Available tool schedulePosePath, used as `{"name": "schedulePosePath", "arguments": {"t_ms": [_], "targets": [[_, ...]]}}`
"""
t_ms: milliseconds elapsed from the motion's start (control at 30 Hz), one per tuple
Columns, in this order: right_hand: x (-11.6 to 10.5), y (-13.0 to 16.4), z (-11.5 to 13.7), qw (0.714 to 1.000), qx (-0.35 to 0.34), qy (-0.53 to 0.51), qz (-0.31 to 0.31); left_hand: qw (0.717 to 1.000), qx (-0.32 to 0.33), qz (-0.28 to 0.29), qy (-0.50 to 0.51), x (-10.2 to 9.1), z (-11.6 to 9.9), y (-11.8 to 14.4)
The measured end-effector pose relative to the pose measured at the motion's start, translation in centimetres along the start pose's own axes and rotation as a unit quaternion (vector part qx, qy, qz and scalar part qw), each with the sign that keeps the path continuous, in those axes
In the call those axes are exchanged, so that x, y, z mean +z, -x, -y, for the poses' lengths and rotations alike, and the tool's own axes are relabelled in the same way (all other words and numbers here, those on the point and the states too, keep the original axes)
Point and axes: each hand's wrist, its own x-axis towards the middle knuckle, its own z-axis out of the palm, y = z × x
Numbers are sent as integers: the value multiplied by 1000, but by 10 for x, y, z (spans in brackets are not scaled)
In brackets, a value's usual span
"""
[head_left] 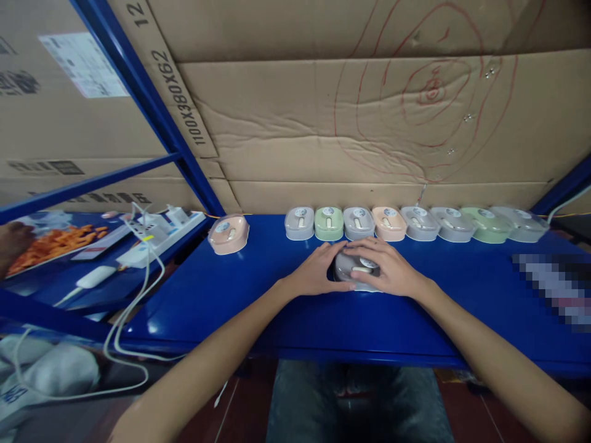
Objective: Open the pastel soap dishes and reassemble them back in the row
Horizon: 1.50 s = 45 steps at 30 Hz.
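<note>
My left hand and my right hand both cup a small grey lidded box with a cream handle on top. It rests on the blue shelf, just in front of me. Behind it stands a row of several similar small boxes in grey, green and pink, lined up along the cardboard wall. One pink box stands apart to the left of the row.
Large cardboard sheets form the back wall. A white power strip with cables lies at left on a lower blue shelf, beside a printed picture of orange food. Blue rack posts cross the upper left.
</note>
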Motion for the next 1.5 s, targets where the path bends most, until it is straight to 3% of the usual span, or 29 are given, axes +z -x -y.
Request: {"name": "schedulePosePath", "arguments": {"t_ms": [233, 500, 933, 1500], "targets": [[4, 1, -7, 994, 49, -92, -31, 1000, -1, -12, 22, 1, 2, 0], [13, 1, -13, 957, 161, -223, -88, 999, 31, -19, 24, -5, 0, -1], [27, -2, -24, 827, 319, -438, -147, 998, 26, -30, 51, -5, 0, 0], [27, -2, -28, 793, 329, -498, -120, 997, 65, -32, 40, -6, 0, 3]]}}
